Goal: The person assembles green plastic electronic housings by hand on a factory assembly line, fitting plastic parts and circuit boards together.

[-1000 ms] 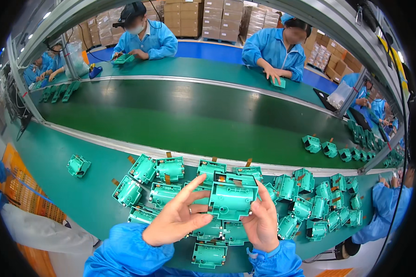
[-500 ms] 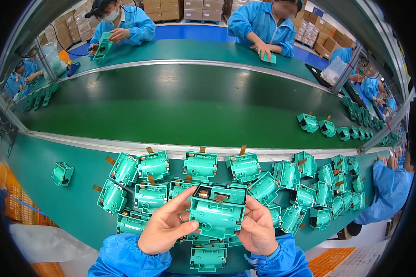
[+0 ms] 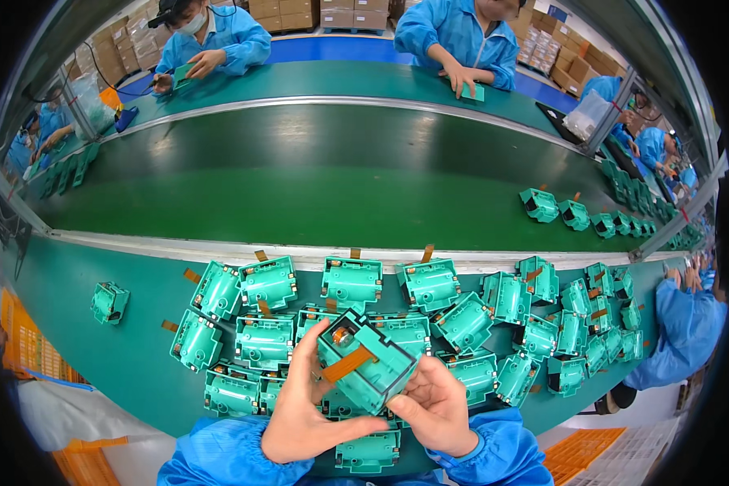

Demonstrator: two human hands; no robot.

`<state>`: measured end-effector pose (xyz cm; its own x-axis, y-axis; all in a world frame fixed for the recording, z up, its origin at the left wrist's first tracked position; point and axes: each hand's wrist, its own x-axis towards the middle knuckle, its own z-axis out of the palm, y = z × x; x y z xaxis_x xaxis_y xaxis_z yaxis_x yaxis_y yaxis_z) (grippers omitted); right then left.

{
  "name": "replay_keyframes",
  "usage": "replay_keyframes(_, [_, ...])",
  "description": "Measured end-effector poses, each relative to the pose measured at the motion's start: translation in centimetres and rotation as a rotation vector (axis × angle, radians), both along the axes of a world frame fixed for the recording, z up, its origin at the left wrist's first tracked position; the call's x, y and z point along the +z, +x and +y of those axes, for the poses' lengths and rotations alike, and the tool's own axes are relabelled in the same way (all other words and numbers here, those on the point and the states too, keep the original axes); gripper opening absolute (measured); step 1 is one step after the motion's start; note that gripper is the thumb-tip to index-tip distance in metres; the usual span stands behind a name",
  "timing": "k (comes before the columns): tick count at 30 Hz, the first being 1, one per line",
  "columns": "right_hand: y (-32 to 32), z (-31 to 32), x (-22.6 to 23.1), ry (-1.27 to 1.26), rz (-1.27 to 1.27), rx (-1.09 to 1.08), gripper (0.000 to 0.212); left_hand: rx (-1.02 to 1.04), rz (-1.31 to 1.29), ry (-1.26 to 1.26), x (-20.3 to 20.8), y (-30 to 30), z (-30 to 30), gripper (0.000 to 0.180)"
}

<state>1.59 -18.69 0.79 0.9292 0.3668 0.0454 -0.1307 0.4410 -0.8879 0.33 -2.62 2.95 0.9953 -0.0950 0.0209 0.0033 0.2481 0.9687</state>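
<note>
Green bench spans the lower frame; left hand and right hand clasp one green housing between them, lower centre; similar housings crowd around, some partly hidden behind it.

Held housing was teal green, its ribbon strip orange-brown, wearer's sleeves bright blue. Tabletop was blue-green, belt darker green, left crate orange with grid pattern, cartons brown.
</note>
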Motion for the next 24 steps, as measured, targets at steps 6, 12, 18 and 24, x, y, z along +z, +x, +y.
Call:
replay_keyframes(6, [0.1,-0.3,-1.0,0.109,-0.107,-0.039,0.038,0.214,-0.115,0.374,-0.7,-0.6,-0.3,0.092])
replay_keyframes(12, [0.7,-0.5,0.9,-0.005,0.023,-0.062,0.021,0.248,-0.354,0.8,-1.1,-0.7,0.0,0.094])
replay_keyframes(18, [0.5,-0.5,0.8,-0.058,-0.022,-0.142,0.017,0.294,-0.468,0.985,-0.5,-0.6,-0.4,0.091])
replay_keyframes(24, [0.6,-0.1,1.4,-0.198,-0.31,-0.186,0.026,-0.07,0.128,-0.377,-0.4,0.3,1.1,0.081])
